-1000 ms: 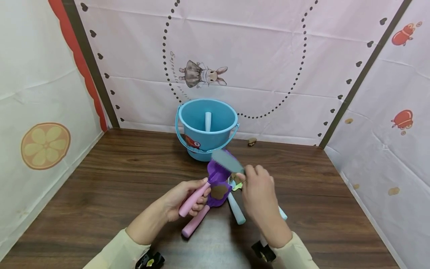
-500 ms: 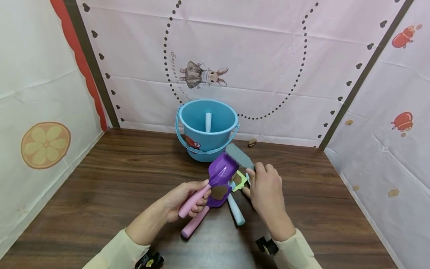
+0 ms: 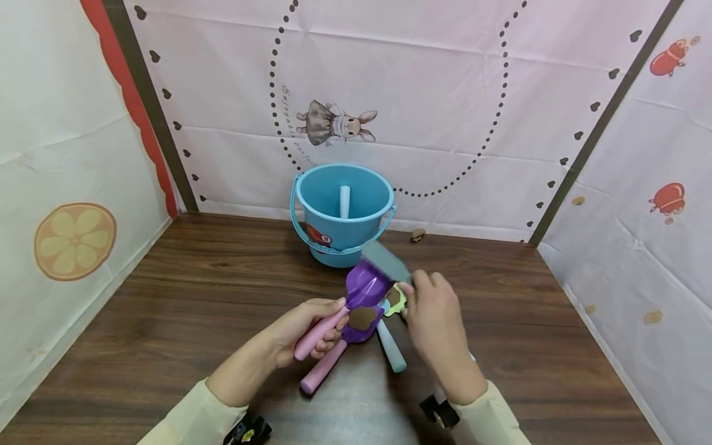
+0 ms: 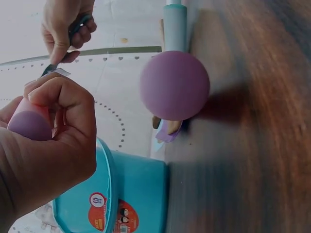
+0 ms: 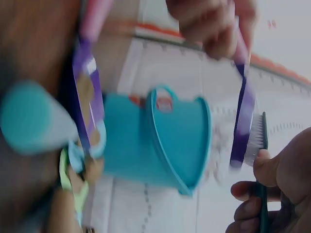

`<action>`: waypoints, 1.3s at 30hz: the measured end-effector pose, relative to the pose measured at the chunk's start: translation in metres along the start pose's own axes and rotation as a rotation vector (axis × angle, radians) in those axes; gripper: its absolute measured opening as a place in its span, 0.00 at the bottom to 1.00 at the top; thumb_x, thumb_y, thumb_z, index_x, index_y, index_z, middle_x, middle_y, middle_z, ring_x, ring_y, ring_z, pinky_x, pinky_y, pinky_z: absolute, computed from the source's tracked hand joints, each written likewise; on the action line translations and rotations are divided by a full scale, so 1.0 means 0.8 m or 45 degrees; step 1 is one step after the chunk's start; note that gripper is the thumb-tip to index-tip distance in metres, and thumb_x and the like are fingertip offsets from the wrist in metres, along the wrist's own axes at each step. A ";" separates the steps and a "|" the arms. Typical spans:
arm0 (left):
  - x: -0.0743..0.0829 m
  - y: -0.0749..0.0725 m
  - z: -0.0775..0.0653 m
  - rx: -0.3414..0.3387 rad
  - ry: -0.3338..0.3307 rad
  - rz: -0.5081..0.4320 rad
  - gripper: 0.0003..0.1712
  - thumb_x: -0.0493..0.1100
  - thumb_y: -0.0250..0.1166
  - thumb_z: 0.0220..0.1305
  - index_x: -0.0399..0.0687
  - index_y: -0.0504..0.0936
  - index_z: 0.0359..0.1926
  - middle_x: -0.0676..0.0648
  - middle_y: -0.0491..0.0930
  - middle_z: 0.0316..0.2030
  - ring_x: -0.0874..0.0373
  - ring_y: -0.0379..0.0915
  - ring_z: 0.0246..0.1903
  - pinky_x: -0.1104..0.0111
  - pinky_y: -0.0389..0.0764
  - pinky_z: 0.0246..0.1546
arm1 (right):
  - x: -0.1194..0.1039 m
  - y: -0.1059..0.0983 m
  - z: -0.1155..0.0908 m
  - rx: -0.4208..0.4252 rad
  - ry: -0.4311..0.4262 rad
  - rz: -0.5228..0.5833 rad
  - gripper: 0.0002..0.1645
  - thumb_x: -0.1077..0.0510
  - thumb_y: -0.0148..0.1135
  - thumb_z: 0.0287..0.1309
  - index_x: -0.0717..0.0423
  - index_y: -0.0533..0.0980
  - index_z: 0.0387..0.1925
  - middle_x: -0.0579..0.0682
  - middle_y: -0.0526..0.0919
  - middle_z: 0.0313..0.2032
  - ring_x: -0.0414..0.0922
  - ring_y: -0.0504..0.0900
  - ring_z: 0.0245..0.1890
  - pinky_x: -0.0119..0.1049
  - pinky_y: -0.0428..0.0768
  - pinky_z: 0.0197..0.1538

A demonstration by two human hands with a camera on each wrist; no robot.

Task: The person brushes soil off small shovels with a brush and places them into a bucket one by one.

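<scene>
My left hand (image 3: 306, 327) grips the pink handle of a toy shovel, holding its purple blade (image 3: 368, 285) up off the table. A grey-green brush (image 3: 387, 262) is in my right hand (image 3: 436, 315), pinched by its handle. In the right wrist view the white bristles (image 5: 254, 141) touch the shovel's blade. Below the raised shovel lies a second purple one with a pink handle (image 3: 324, 368), and a brown patch shows on its blade. Beside it are a tool with a pale blue-green handle (image 3: 391, 346) and a lime-green piece (image 3: 396, 301), partly covered by my right hand.
A blue bucket (image 3: 345, 238) stands at the back against the patterned cloth, with a light blue handle (image 3: 345, 201) sticking up inside. A small brown object (image 3: 417, 235) sits right of it. Cloth walls border the wooden table (image 3: 222, 272).
My right hand has swept the brush rightward off the shovel's blade, then back left over its edge. The left hand holds its shovel nearly still.
</scene>
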State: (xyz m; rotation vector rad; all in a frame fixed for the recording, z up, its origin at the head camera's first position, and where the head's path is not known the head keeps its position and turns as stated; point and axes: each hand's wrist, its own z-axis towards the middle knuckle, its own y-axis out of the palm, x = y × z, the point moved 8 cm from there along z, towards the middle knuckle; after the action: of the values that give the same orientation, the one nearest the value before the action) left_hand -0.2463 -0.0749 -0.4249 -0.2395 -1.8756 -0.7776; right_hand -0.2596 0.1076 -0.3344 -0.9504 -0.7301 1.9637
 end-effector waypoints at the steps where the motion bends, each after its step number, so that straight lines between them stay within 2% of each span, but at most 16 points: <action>1: 0.001 0.001 -0.001 -0.004 0.006 0.007 0.22 0.57 0.53 0.76 0.43 0.71 0.34 0.53 0.66 0.19 0.67 0.62 0.16 0.78 0.67 0.16 | 0.009 -0.003 0.003 -0.003 0.041 0.006 0.17 0.47 0.56 0.72 0.58 0.75 0.36 0.51 0.67 0.25 0.49 0.68 0.25 0.44 0.72 0.30; 4: 0.003 0.003 -0.002 -0.010 0.010 0.013 0.23 0.58 0.53 0.75 0.43 0.70 0.34 0.53 0.66 0.19 0.66 0.62 0.16 0.78 0.67 0.16 | 0.031 -0.006 0.009 -0.012 0.105 0.000 0.19 0.47 0.52 0.74 0.60 0.75 0.38 0.53 0.68 0.26 0.49 0.68 0.24 0.44 0.71 0.30; 8: 0.002 0.002 -0.003 -0.017 0.001 0.003 0.22 0.58 0.52 0.76 0.44 0.70 0.34 0.54 0.66 0.20 0.66 0.62 0.17 0.77 0.67 0.17 | 0.042 -0.008 0.011 -0.008 0.128 -0.015 0.20 0.47 0.51 0.74 0.62 0.75 0.41 0.55 0.69 0.27 0.50 0.68 0.24 0.45 0.72 0.30; 21: 0.000 -0.003 -0.002 0.016 -0.027 -0.027 0.22 0.59 0.52 0.75 0.45 0.71 0.35 0.53 0.66 0.21 0.66 0.62 0.17 0.76 0.67 0.18 | 0.039 -0.009 0.010 -0.058 0.166 -0.005 0.20 0.46 0.50 0.75 0.60 0.75 0.42 0.54 0.68 0.28 0.49 0.67 0.25 0.42 0.69 0.31; 29: 0.006 -0.001 -0.002 0.056 0.024 0.015 0.22 0.59 0.52 0.76 0.44 0.71 0.35 0.53 0.66 0.21 0.65 0.62 0.17 0.77 0.67 0.17 | 0.039 -0.013 0.010 -0.048 0.165 -0.004 0.20 0.45 0.50 0.75 0.60 0.75 0.42 0.53 0.68 0.27 0.49 0.66 0.24 0.42 0.68 0.30; 32: 0.015 -0.004 -0.002 0.127 0.073 0.069 0.22 0.57 0.52 0.77 0.43 0.71 0.35 0.52 0.67 0.21 0.65 0.63 0.17 0.76 0.68 0.17 | 0.039 -0.015 0.011 -0.036 0.156 -0.002 0.20 0.45 0.51 0.75 0.60 0.75 0.41 0.53 0.67 0.27 0.49 0.66 0.24 0.42 0.68 0.30; 34: 0.026 -0.007 -0.002 0.200 0.117 0.155 0.23 0.57 0.51 0.78 0.42 0.73 0.35 0.52 0.68 0.21 0.64 0.63 0.17 0.76 0.68 0.18 | 0.038 -0.016 0.012 -0.033 0.151 0.003 0.21 0.45 0.51 0.74 0.60 0.75 0.42 0.53 0.68 0.27 0.49 0.65 0.24 0.42 0.68 0.30; 37: 0.052 -0.013 -0.001 0.340 0.187 0.386 0.25 0.58 0.52 0.78 0.41 0.75 0.34 0.50 0.70 0.22 0.62 0.64 0.18 0.73 0.68 0.18 | 0.039 -0.016 0.011 -0.042 0.157 0.011 0.21 0.45 0.51 0.75 0.61 0.75 0.43 0.54 0.68 0.28 0.48 0.66 0.24 0.42 0.69 0.31; 39: 0.076 -0.017 -0.001 0.445 0.241 0.584 0.27 0.59 0.52 0.77 0.40 0.77 0.33 0.49 0.71 0.21 0.60 0.63 0.18 0.72 0.66 0.18 | 0.040 -0.016 0.011 -0.051 0.172 0.016 0.22 0.45 0.50 0.75 0.61 0.76 0.45 0.54 0.69 0.28 0.49 0.66 0.25 0.42 0.70 0.31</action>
State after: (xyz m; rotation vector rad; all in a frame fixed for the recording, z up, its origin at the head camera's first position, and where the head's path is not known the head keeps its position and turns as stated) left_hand -0.2795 -0.0969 -0.3765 -0.3445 -1.6553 -0.1510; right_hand -0.2736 0.1401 -0.3311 -1.1023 -0.6903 1.8811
